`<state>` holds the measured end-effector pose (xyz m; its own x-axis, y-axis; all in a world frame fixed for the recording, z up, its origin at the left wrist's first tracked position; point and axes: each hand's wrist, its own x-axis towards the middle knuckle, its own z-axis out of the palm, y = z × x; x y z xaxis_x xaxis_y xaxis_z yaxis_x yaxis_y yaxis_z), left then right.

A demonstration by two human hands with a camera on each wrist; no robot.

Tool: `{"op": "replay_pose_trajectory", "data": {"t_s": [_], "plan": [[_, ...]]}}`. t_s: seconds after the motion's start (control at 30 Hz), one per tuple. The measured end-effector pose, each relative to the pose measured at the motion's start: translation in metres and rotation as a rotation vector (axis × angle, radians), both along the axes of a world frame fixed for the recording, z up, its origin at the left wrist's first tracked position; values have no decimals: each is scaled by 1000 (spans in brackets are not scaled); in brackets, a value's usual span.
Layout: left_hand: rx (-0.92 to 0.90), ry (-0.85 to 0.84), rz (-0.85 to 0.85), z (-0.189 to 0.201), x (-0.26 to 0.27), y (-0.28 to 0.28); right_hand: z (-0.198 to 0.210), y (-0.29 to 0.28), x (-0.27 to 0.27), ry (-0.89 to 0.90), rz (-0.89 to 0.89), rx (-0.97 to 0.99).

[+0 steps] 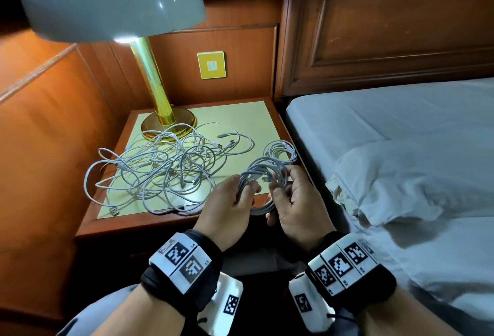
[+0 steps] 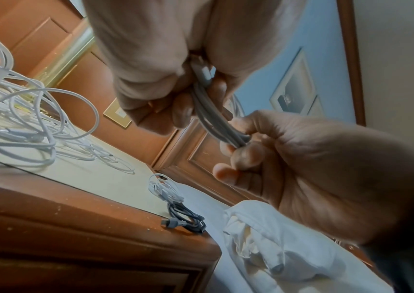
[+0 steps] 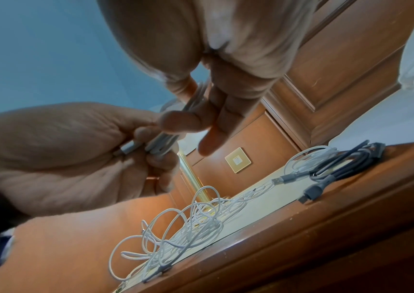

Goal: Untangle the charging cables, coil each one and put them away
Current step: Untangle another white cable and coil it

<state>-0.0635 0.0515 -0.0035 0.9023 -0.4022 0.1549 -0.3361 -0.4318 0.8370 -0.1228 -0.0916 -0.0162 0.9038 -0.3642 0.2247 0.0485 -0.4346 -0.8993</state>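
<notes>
Both hands' fingers point(image 1: 248, 188) gripped the coiled white charging cable point(image 1: 263, 175); tangled white cables point(image 1: 165, 167) lay far-left, nearer the left hand point(image 1: 227, 210).

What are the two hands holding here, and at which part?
Both hold one coiled white cable: the left hand grips the bundled loops on its left side, the right hand pinches the loops on its right side.

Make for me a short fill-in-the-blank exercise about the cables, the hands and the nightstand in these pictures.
1. Both hands hold one white cable wound into a ____.
2. The tangled pile of cables lies on the ____.
3. The lamp has a stem of ____ colour.
4. Beside the finished white coil lies a coil of ____ colour.

Missing words: coil; nightstand; gold; grey
</notes>
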Motion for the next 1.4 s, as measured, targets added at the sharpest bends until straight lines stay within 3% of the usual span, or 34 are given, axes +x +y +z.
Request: {"op": "replay_pose_trajectory", "data": {"t_s": [0.2,0.57,0.8,0.93,1.13,1.23,1.4], "plan": [[46,26,-75,5,-4,-3,1,6,1,14,-107,-92],[176,32,-72,0,7,7,9,10,-2,149,3,-69],[163,20,-111,1,2,-1,7,9,0,175,-72,-69],[132,-5,-170,2,2,-3,7,9,1,222,-100,-23],[46,-41,-211,-1,5,1,17,9,-3,291,-47,260],[-89,45,-167,-4,7,-1,18,5,-1,341,20,394],[-247,263,-147,-3,5,-1,20,-3,-3,239,92,236]]}}
